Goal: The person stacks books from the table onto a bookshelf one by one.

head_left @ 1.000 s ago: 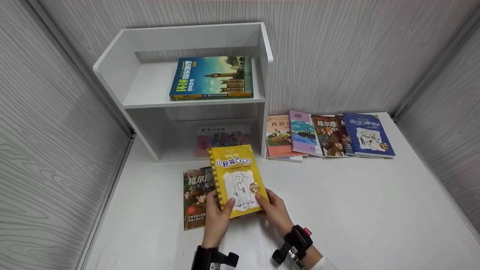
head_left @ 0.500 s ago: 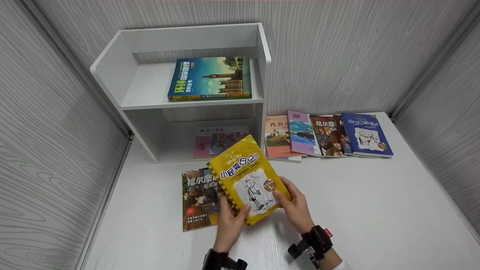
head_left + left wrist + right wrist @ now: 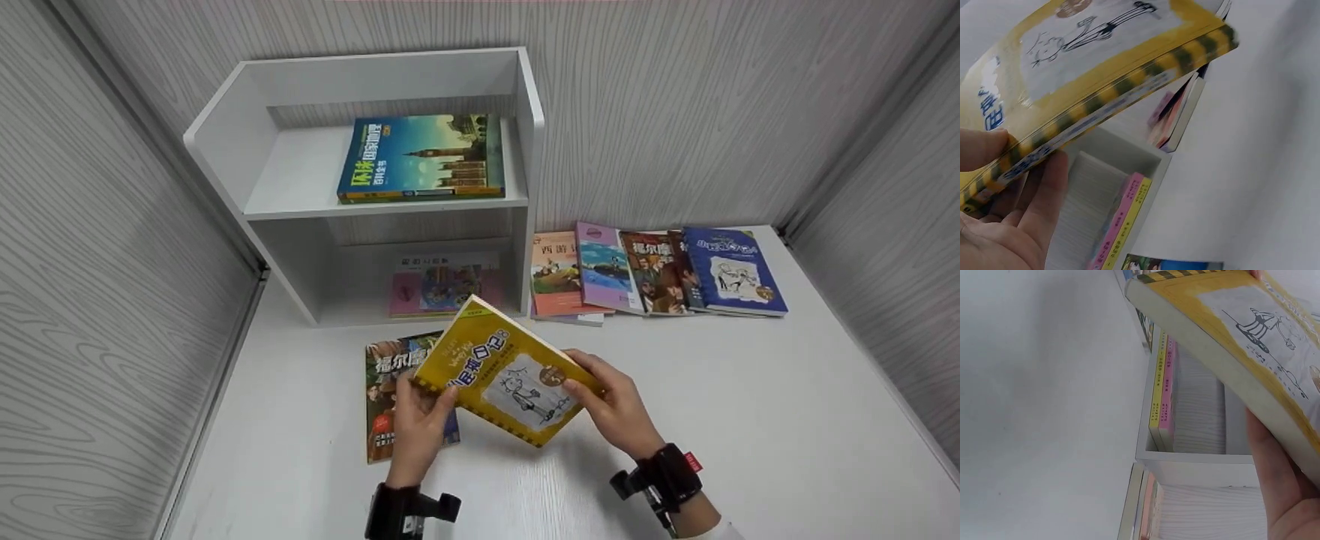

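Note:
A yellow comic book is held tilted above the table, its cover facing up and its striped spine toward the person. My left hand pinches its left corner, thumb on the cover and fingers beneath. At the opposite end my right hand grips the book, its thumb on the cover. The left wrist view shows the striped spine of the yellow book close up; the right wrist view shows its pale page edge. A dark-covered book lies on the table, partly hidden behind the left hand and the yellow book.
A white two-level shelf stands at the back. A blue book tops the stack on its upper level, and pink-edged books lie on the lower one. Right of it, several books overlap along the wall, ending with a blue comic book.
The yellow book has turned anticlockwise, then tilted so its spine faces the person. My right hand has moved right; my left hand went right, then back left to the book's other corner.

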### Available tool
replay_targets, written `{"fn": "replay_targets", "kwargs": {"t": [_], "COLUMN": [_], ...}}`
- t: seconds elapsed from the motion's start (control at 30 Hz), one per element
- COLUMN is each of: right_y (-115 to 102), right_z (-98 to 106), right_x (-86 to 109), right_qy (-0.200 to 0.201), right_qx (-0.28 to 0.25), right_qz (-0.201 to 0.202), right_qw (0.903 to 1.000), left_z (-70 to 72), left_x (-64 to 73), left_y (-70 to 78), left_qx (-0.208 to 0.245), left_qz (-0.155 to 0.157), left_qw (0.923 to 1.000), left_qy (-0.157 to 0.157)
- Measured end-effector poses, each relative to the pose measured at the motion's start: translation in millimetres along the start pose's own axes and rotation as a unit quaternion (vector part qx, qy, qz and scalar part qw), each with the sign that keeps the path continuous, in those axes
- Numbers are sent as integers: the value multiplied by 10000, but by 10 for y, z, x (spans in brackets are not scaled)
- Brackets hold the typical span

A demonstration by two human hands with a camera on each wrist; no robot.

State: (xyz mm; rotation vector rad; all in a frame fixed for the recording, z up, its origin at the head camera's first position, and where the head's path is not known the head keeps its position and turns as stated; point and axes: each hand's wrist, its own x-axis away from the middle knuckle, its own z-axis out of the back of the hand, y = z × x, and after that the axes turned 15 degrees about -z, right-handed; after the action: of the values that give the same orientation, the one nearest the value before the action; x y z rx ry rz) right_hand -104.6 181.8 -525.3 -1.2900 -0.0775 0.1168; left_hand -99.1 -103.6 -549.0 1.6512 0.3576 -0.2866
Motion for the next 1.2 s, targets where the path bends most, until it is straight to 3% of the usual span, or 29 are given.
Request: {"fn": "replay_targets", "kwargs": {"t": [0.1,0.27,0.33,0.43,0.57,0.73,0.87,0.97,1.2], "right_y": [-5,-33,-45,-58,-67,-50,-37,-18,109], "right_z": [56,130,135,110,40,-33,-68,-114,-281], "right_x": [-17,-62,-89,-124,-145,-145,-103,-68,19], "right_qy": [-285,-580,-512,-197,340,731,797,779,707], "right_qx": [74,161,246,388,444,-182,-657,-831,-698], "right_qz": [-154,-627,-757,-872,-923,-1198,-1362,-1268,-826], "right_qw": [9994,9962,9955,9952,9942,9899,9853,9854,9916], "left_z": [132,257,251,203,137,130,149,152,144], "left_x": [-46,-59,-49,-16,42,88,104,118,170], "left_y": [62,147,161,151,130,127,113,94,54], "left_qx": [-147,-311,-293,-299,-287,-80,-140,-87,249], "left_qz": [-12,-31,33,310,574,467,225,144,385], "left_qw": [9995,9913,9875,9853,9882,9939,9977,9995,9985], "left_qy": [-285,-1281,-1545,-1651,-1394,-994,-625,-272,303]}}
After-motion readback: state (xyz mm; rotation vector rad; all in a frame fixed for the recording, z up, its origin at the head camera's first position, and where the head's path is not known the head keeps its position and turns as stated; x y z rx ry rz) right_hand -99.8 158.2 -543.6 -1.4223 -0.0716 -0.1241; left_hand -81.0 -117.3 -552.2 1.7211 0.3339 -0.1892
